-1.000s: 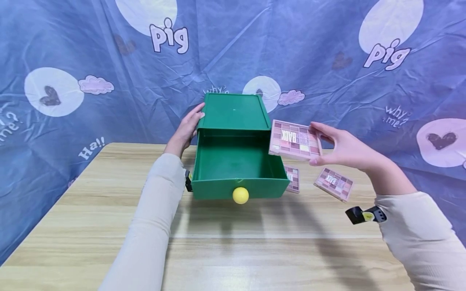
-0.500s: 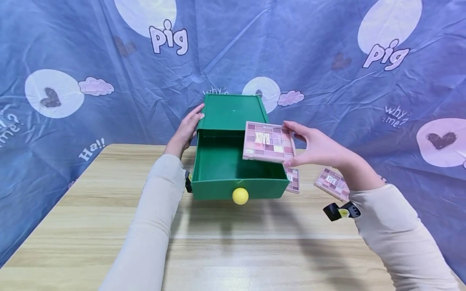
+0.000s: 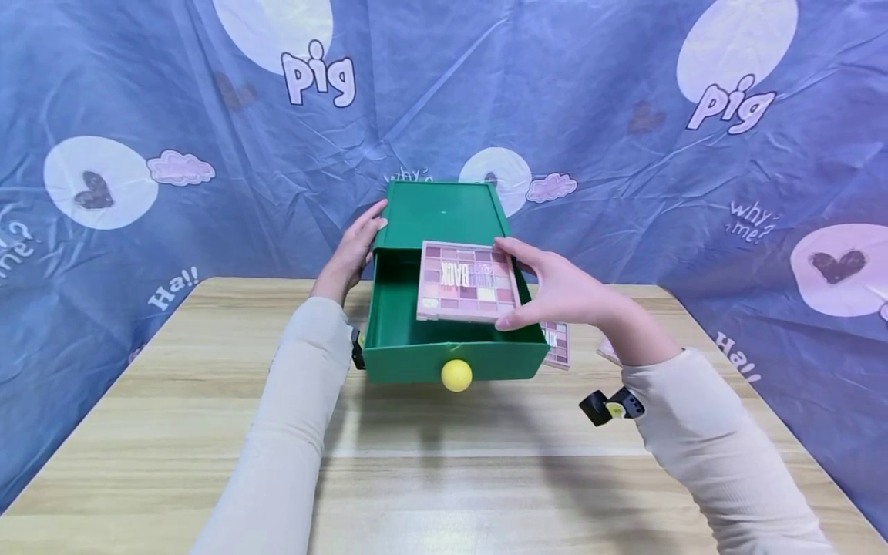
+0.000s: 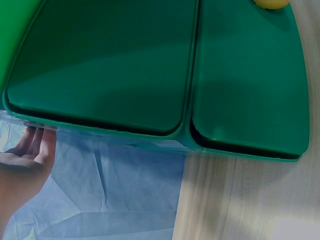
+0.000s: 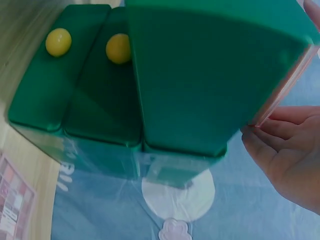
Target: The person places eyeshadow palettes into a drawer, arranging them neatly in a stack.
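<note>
Pinching a pink eyeshadow palette [image 3: 468,282] by its right edge, the right hand [image 3: 562,291] has the thumb on top and the fingers curled beneath, and holds it level over the open green drawer [image 3: 454,333]. At about nine o'clock from the palette, the left hand [image 3: 351,250] rests with straight fingers against the left side of the green cabinet [image 3: 444,214].

Only the head view shows the palette's face: a grid of small squares in pink, mauve, brown and cream, with white lettering across the middle. The right wrist view shows the palette edge-on as a thin pink strip [image 5: 282,90] between the fingertips [image 5: 260,131], with the cabinet's green body filling the frame and two yellow knobs [image 5: 58,42], one more than the head view reveals. The left wrist view shows the palm [image 4: 25,167] against the cabinet's rim and dark green panels, with no palette in sight.

Another palette [image 3: 557,344] lies on the wooden table [image 3: 444,470] at about four o'clock from the drawer, just beside its right wall. The blue printed cloth [image 3: 624,116] hangs behind.
</note>
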